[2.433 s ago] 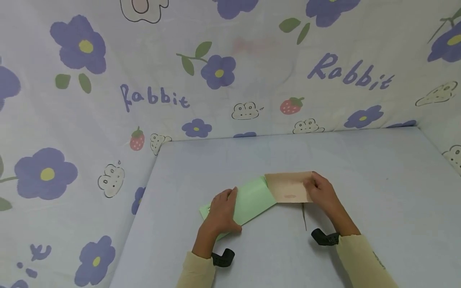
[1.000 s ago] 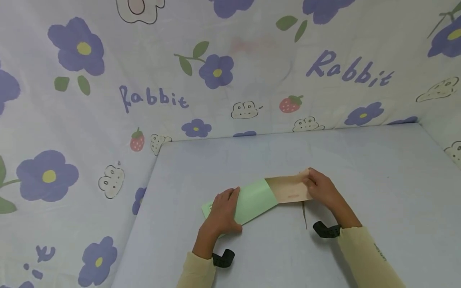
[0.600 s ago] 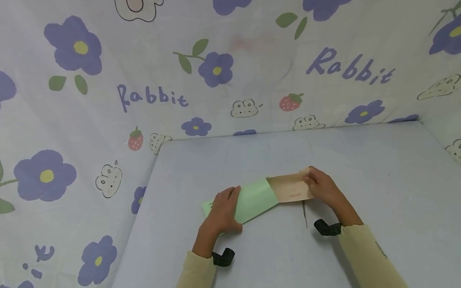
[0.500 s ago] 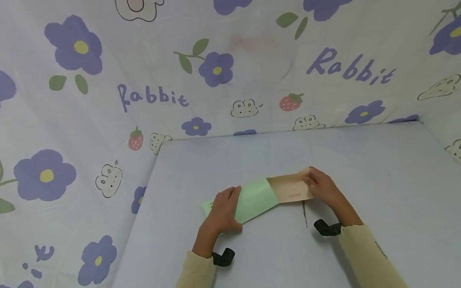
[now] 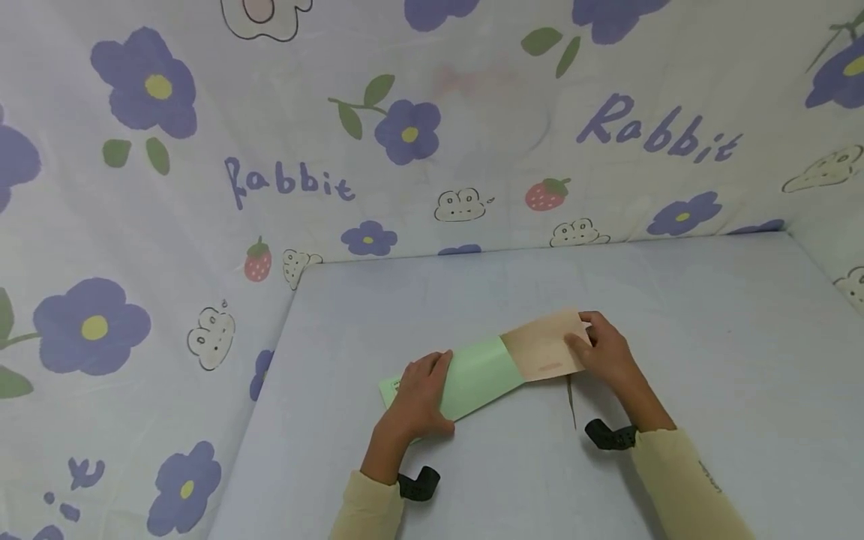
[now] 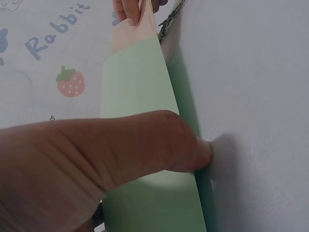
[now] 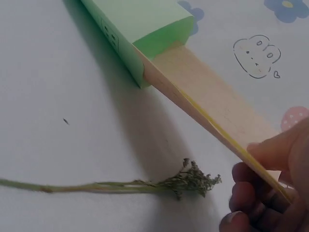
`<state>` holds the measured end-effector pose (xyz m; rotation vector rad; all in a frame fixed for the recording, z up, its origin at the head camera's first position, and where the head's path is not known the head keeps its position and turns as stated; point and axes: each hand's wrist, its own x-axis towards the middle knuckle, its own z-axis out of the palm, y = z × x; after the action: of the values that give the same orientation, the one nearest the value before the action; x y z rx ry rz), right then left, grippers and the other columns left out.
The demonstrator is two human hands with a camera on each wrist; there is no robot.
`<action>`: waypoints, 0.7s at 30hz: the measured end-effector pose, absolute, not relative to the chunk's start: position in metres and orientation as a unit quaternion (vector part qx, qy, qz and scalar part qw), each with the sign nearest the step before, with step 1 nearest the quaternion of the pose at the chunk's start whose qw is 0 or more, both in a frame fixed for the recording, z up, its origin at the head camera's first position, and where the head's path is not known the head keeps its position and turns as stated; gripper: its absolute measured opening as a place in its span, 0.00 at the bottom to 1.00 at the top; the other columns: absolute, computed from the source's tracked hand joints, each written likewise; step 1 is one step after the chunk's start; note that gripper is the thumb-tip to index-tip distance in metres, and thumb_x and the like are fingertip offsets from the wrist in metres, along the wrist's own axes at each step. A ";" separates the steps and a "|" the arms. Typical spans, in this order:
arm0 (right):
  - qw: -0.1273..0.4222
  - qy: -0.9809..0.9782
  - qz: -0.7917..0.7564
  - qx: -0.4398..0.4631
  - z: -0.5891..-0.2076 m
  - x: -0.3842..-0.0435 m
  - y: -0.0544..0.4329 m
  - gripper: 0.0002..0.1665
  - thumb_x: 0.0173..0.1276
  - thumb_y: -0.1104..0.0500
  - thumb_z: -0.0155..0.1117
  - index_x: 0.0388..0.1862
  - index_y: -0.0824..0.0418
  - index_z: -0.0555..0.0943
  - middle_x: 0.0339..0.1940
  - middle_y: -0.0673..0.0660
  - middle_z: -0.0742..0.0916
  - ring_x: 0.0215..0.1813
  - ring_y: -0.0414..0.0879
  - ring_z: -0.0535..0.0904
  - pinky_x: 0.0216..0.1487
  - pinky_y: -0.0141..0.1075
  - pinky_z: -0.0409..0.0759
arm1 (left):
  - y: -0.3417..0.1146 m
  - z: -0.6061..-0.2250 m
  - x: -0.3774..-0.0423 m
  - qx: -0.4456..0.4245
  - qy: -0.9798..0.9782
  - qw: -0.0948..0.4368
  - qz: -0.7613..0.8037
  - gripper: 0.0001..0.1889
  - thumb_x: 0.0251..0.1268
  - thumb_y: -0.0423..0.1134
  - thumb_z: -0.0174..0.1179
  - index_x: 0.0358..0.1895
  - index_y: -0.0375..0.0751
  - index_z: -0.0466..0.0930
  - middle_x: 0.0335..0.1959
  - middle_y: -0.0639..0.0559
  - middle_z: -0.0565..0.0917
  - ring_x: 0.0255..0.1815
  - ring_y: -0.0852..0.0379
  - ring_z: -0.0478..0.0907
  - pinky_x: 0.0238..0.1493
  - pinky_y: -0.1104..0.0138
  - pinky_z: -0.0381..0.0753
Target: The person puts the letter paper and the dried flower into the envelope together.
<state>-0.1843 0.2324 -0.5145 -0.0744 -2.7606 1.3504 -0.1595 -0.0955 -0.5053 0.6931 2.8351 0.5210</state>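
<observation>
A pale green paper sleeve (image 5: 479, 379) lies slantwise, raised a little off the table. My left hand (image 5: 420, 397) grips it across its left part, thumb hooked over the near edge in the left wrist view. Out of the sleeve's right end sticks a peach-coloured paper insert (image 5: 543, 349) with a yellow edge, visible in the right wrist view. My right hand (image 5: 604, 352) pinches the insert's right end, thumb on the face towards me and fingers behind. Under the insert lies a dried flower sprig (image 7: 140, 187), its head hidden in the head view.
A pale table (image 5: 486, 480) spreads round the hands. Behind and to the left hangs a white cloth (image 5: 283, 112) printed with purple flowers, strawberries and "Rabbit". Black wrist cameras jut inwards from the left wrist (image 5: 418, 484) and right wrist (image 5: 610, 435).
The insert's right end has tilted up and lies more in line with the sleeve, showing more of its face. My right fingers have spread into a wider pinch. My left hand stays put.
</observation>
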 end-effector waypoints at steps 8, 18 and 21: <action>0.106 -0.866 0.477 -0.112 -0.518 -0.183 0.227 0.20 0.78 0.57 0.49 0.61 0.69 0.75 0.31 0.63 0.82 0.28 0.50 0.72 0.27 0.37 0.70 | -0.096 -0.506 -0.161 0.230 0.953 0.089 0.177 0.59 0.42 0.41 0.80 0.80 0.38 0.52 0.73 0.41 0.62 0.75 0.42 0.58 0.74 0.47 0.52; 0.123 -0.851 0.489 -0.147 -0.523 -0.186 0.231 0.16 0.76 0.57 0.56 0.52 0.67 0.82 0.43 0.64 0.85 0.41 0.51 0.77 0.35 0.33 0.73 | -0.097 -0.506 -0.159 0.239 0.950 0.083 0.185 0.59 0.42 0.41 0.79 0.79 0.37 0.52 0.73 0.41 0.63 0.74 0.43 0.59 0.73 0.46 0.54; 0.121 -0.850 0.491 -0.145 -0.525 -0.184 0.230 0.18 0.76 0.55 0.56 0.53 0.66 0.82 0.43 0.62 0.84 0.40 0.49 0.75 0.34 0.32 0.72 | -0.098 -0.507 -0.158 0.233 0.951 0.085 0.185 0.58 0.42 0.40 0.78 0.79 0.38 0.52 0.73 0.42 0.63 0.74 0.44 0.59 0.74 0.48 0.53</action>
<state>-0.1841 0.2300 -0.5248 -0.4228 -2.4842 1.4343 -0.1584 -0.0978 -0.5074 0.6952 2.8349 0.5522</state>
